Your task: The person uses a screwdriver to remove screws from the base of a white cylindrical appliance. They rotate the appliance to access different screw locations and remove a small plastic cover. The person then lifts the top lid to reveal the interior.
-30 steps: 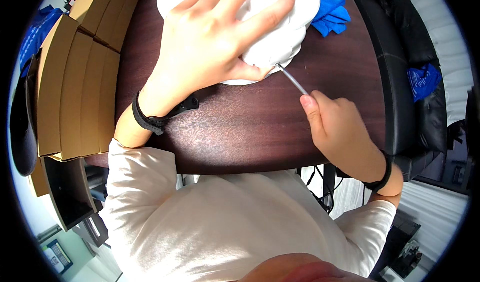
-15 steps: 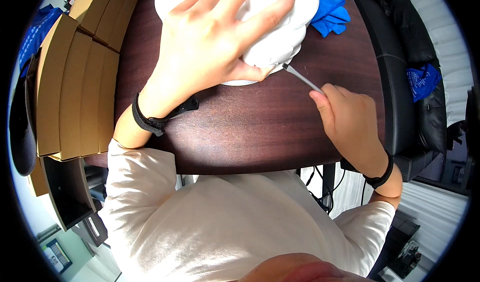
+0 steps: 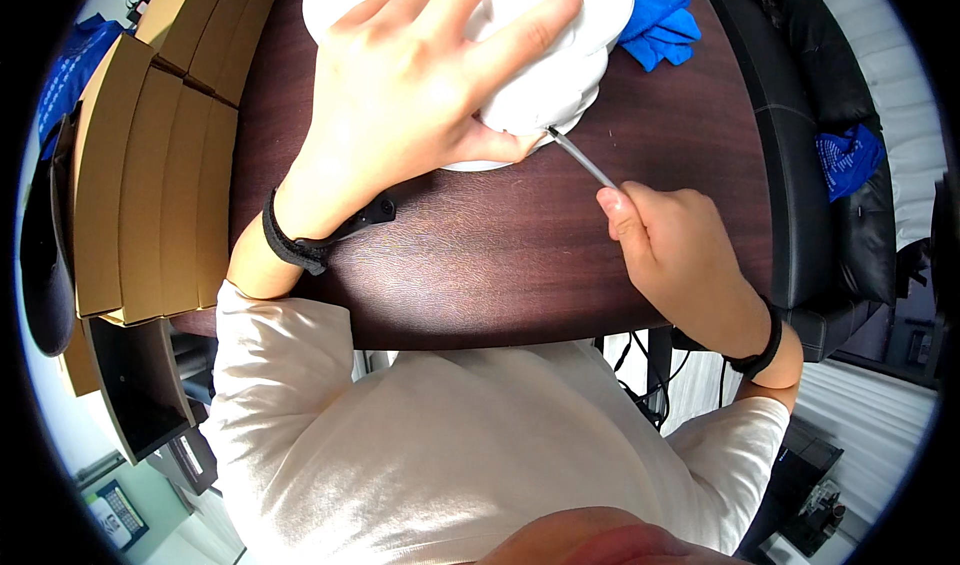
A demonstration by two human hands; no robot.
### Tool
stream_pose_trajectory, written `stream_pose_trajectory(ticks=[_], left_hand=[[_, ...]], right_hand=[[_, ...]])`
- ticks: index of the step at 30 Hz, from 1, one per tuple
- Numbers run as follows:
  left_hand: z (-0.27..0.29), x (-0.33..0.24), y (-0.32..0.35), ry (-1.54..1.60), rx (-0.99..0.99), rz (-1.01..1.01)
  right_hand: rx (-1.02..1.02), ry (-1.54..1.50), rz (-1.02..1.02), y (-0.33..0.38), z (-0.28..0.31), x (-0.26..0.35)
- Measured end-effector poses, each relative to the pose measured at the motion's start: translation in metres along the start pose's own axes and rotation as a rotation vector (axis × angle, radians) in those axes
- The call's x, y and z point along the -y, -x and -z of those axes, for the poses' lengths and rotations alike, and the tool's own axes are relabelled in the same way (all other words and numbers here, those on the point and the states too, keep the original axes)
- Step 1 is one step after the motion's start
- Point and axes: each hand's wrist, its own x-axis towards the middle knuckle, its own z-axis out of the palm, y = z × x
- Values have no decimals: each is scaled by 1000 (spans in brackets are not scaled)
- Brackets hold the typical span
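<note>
A white, lumpy, rounded object [image 3: 565, 70] lies on a white round plate-like base [image 3: 480, 167] at the far side of the table, cut off by the upper edge. My left hand [image 3: 410, 80] is spread flat over it, fingers apart, with the thumb along its near side. In my right hand [image 3: 675, 250] is a slim grey tool [image 3: 584, 157] with a small dark tip, pinched between thumb and fingers. That tip touches the near edge of the white object, just right of my left thumb. Its exact kind is too small to tell.
Dark brown table [image 3: 490, 265] under my hands. A blue cloth [image 3: 660, 25] lies right of the base. Cardboard boxes [image 3: 150, 195] line the left edge. Beside my left forearm is a black strap-like piece [image 3: 378, 209]. A black sofa [image 3: 795, 165] with a blue bag [image 3: 850, 163] stands right.
My right hand and the tool have shifted left and slightly down, its tip sliding left along the white object's edge. The base has moved slightly left with my left hand.
</note>
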Motion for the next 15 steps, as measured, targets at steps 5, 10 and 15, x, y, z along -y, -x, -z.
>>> stream_pose_trajectory(ticks=[5,10,15], left_hand=[[-2,-2,-2,-1,-76,-15],[-4,3,1,7,-52,-32],[0,1,1,-3,-13,-8]], right_hand=[[-218,565,136,-4,17,7],[-230,455,160,-4,20,-3],[-83,-166,32,-9,1,-14]])
